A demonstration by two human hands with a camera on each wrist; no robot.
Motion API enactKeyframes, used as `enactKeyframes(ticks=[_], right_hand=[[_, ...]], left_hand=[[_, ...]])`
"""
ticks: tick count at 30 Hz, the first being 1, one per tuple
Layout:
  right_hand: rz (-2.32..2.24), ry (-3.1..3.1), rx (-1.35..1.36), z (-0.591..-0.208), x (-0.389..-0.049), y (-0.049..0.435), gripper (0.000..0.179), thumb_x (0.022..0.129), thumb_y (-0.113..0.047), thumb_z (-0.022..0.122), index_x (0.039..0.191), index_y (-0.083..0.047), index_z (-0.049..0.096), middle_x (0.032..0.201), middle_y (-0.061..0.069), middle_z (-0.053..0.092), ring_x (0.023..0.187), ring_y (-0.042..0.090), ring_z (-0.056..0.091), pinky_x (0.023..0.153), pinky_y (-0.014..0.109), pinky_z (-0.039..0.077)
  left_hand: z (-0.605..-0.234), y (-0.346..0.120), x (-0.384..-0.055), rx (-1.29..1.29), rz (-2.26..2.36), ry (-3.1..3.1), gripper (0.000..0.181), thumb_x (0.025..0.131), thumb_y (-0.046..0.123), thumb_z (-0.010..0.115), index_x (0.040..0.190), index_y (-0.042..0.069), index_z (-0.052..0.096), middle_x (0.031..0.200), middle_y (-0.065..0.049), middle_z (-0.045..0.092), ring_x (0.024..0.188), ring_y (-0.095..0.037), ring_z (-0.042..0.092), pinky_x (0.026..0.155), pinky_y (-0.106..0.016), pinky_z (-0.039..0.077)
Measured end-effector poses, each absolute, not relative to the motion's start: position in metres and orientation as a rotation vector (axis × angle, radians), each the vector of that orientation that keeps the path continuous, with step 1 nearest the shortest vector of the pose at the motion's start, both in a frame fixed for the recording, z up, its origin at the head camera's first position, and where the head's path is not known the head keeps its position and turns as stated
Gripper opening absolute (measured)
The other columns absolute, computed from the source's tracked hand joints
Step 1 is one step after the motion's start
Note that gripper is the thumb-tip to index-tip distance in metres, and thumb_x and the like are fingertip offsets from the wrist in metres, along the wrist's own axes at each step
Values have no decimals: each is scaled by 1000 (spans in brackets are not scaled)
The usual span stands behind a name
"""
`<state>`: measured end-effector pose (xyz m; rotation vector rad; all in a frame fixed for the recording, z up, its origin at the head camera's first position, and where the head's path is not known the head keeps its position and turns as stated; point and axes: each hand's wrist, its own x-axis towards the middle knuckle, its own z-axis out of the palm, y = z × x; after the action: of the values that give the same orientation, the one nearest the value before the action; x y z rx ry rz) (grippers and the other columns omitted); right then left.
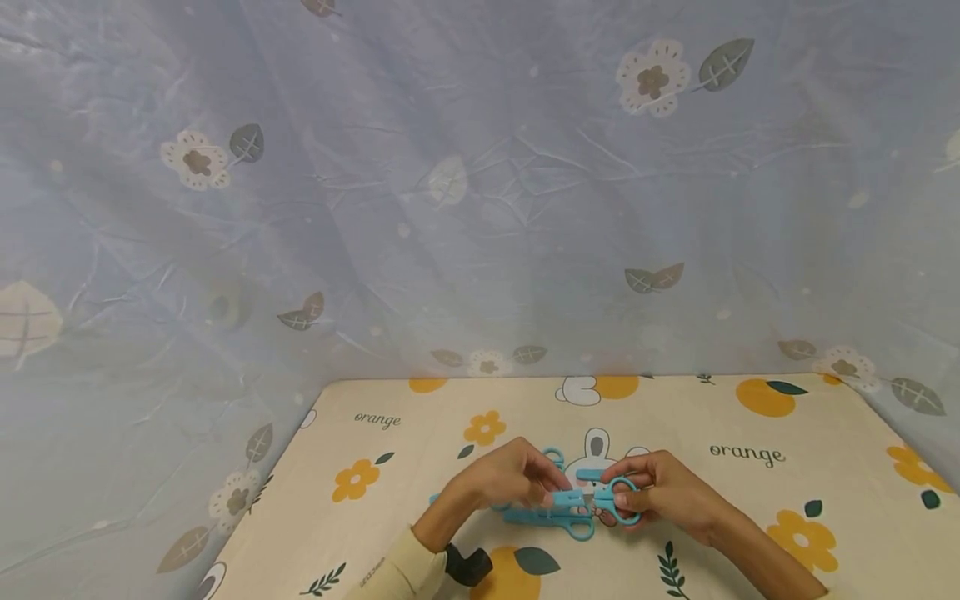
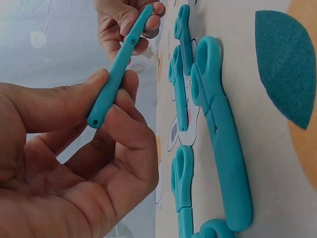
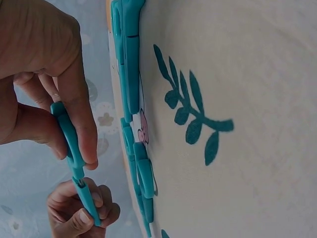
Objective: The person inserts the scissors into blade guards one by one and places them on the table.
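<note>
Over the middle of the table, my right hand (image 1: 678,493) grips the handle loops of light-blue scissors (image 1: 602,497). My left hand (image 1: 504,477) pinches the blue blade cover (image 1: 567,498) between thumb and fingers. A short stretch of blade shows between cover and handles in the head view. The left wrist view has the cover running diagonally toward the right hand. Several more matching scissors (image 2: 229,163) lie on the cloth below the hands, their blades hidden in blue covers. One covered pair (image 1: 543,518) lies just under the left hand, and other scissors are partly hidden behind the hands.
A cream cloth (image 1: 420,450) printed with oranges, flowers, rabbits and leaves covers the table. Behind it and at the left hangs a grey-blue flowered curtain (image 1: 480,217). A black device (image 1: 468,567) sits by the left sleeve (image 1: 401,567).
</note>
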<state>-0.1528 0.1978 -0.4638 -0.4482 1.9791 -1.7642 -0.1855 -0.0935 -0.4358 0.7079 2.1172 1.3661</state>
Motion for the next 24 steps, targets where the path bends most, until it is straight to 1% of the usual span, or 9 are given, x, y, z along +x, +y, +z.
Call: enactKeyframes(ticks=[4, 11, 17, 24], right_hand=[[-1761, 2008, -443, -466, -153, 196, 42, 100, -5, 73, 133, 18, 60, 91, 2, 77, 81, 12, 75, 72, 34, 66], [-1737, 2088, -454, -466, -150, 191, 37, 99, -4, 73, 129, 15, 64, 92, 2, 70, 81, 13, 71, 70, 34, 66], [-1737, 2087, -453, -465, -151, 189, 36, 99, -3, 73, 128, 16, 64, 89, 1, 71, 80, 11, 70, 70, 32, 66], [-1734, 2067, -412, -464, -151, 189, 35, 99, -3, 74, 128, 15, 66, 83, -2, 71, 77, 10, 70, 70, 30, 65]], left_hand=[[-438, -93, -186, 701, 1363, 2125, 27, 86, -18, 71, 105, -3, 83, 78, 2, 69, 71, -8, 58, 59, -20, 46], [-439, -91, -185, 641, 1355, 2139, 25, 88, -16, 73, 104, 0, 84, 77, 3, 71, 68, -9, 61, 57, -23, 50], [-440, -88, -183, 635, 1355, 2168, 24, 87, -16, 74, 103, -1, 83, 77, 0, 71, 66, -9, 59, 55, -22, 48], [-439, -85, -182, 676, 1346, 2203, 26, 85, -20, 73, 101, -3, 83, 75, 3, 69, 64, -7, 56, 55, -19, 45]])
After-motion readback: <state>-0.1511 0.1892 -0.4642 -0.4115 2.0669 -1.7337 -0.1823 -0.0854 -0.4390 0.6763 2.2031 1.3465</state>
